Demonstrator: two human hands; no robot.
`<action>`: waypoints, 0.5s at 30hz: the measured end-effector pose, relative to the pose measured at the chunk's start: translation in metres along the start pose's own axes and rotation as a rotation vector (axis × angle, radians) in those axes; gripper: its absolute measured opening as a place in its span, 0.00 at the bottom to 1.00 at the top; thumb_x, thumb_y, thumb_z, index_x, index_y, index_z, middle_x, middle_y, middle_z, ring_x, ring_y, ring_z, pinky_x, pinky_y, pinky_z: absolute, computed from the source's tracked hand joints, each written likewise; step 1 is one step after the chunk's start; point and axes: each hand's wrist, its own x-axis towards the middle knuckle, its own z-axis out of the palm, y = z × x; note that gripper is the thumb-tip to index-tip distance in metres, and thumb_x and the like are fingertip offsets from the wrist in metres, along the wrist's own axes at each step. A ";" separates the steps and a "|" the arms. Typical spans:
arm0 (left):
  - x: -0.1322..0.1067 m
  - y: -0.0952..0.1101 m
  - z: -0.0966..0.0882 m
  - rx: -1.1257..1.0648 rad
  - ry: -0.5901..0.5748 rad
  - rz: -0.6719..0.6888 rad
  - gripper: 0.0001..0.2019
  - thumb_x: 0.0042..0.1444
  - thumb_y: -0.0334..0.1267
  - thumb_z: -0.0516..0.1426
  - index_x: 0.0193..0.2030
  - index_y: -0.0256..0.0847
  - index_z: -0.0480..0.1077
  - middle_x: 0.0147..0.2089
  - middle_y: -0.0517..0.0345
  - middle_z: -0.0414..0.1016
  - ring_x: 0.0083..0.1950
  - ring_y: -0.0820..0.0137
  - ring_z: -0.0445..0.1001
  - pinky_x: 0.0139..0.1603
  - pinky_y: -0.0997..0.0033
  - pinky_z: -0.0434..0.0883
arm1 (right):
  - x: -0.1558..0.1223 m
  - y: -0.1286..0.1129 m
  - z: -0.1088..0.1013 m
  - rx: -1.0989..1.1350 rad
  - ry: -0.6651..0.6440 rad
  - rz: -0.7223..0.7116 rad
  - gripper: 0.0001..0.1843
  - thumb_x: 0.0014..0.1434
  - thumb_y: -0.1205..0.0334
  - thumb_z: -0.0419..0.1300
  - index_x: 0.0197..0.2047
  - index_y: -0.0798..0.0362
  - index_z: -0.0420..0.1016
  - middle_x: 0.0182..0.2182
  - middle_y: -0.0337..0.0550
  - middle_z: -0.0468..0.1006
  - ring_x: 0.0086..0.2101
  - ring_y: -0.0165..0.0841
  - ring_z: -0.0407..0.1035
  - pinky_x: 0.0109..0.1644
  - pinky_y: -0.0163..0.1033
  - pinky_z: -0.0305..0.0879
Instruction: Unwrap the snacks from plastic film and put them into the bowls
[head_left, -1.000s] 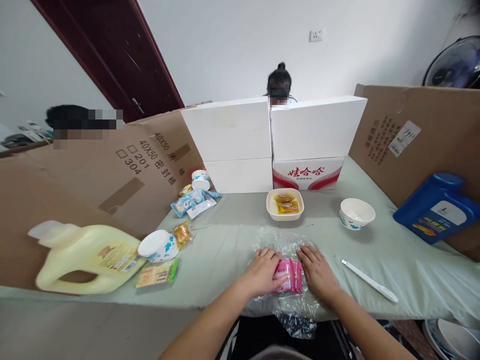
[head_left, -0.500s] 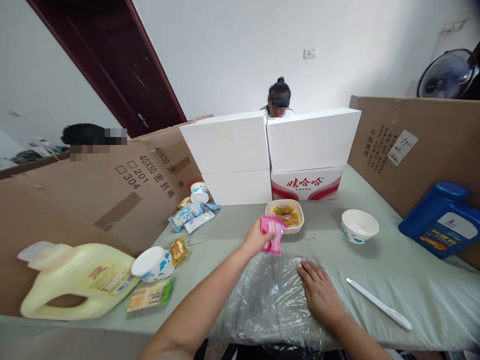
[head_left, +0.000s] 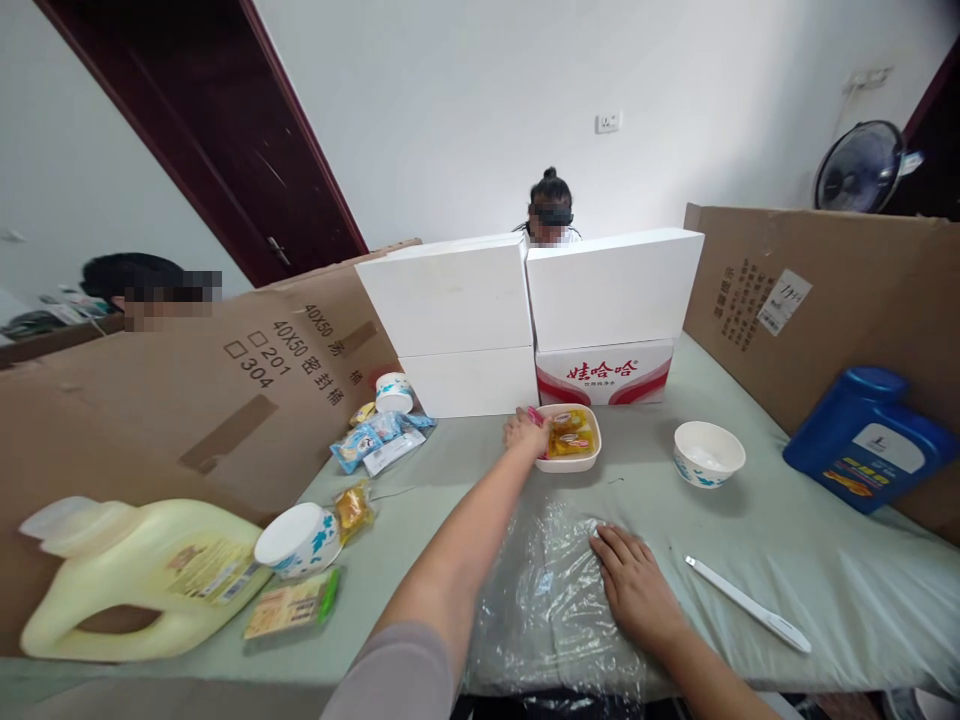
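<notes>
My left hand (head_left: 525,436) is at the left side of the white square container (head_left: 574,465), closed on a pink packet (head_left: 535,416) that it mostly hides. Inside the container lie yellow-wrapped snacks (head_left: 571,442). Fingers stretched out, my right hand (head_left: 636,580) rests flat on the right part of a clear plastic bag (head_left: 544,610), which is spread at the table's front edge. Right of that hand lies a white knife-like tool (head_left: 746,603).
White boxes (head_left: 465,330) stand behind the container, with cardboard panels (head_left: 840,300) on both sides. A patterned bowl (head_left: 709,455) and blue bottle (head_left: 866,440) stand right. Left are a pale yellow jug (head_left: 150,570), a tipped bowl (head_left: 300,540) and several packets (head_left: 382,430). A person sits beyond.
My left hand has moved forward with the pink packet, from above the bag to the container's left side. My right hand stays on the bag. The view has shifted slightly.
</notes>
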 end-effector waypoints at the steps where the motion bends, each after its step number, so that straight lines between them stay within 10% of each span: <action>1: -0.007 -0.005 -0.004 -0.001 0.023 0.048 0.29 0.64 0.47 0.46 0.66 0.29 0.51 0.65 0.27 0.54 0.66 0.46 0.56 0.61 0.48 0.58 | 0.000 0.000 0.000 -0.003 -0.001 -0.001 0.23 0.63 0.67 0.48 0.60 0.50 0.67 0.60 0.45 0.68 0.58 0.40 0.60 0.60 0.49 0.56; 9: -0.112 -0.102 0.011 0.045 -0.291 0.740 0.17 0.57 0.40 0.57 0.54 0.47 0.70 0.59 0.54 0.70 0.62 0.64 0.65 0.64 0.63 0.59 | 0.003 -0.002 -0.003 -0.009 -0.033 -0.008 0.22 0.63 0.66 0.48 0.59 0.52 0.67 0.60 0.48 0.67 0.59 0.41 0.59 0.61 0.50 0.54; 15: -0.130 -0.175 0.024 0.281 -0.230 0.582 0.29 0.63 0.49 0.50 0.69 0.45 0.52 0.72 0.49 0.48 0.73 0.56 0.41 0.69 0.45 0.41 | 0.016 0.038 -0.011 -0.051 -0.182 0.040 0.27 0.63 0.52 0.51 0.64 0.48 0.62 0.64 0.47 0.60 0.63 0.45 0.51 0.63 0.56 0.50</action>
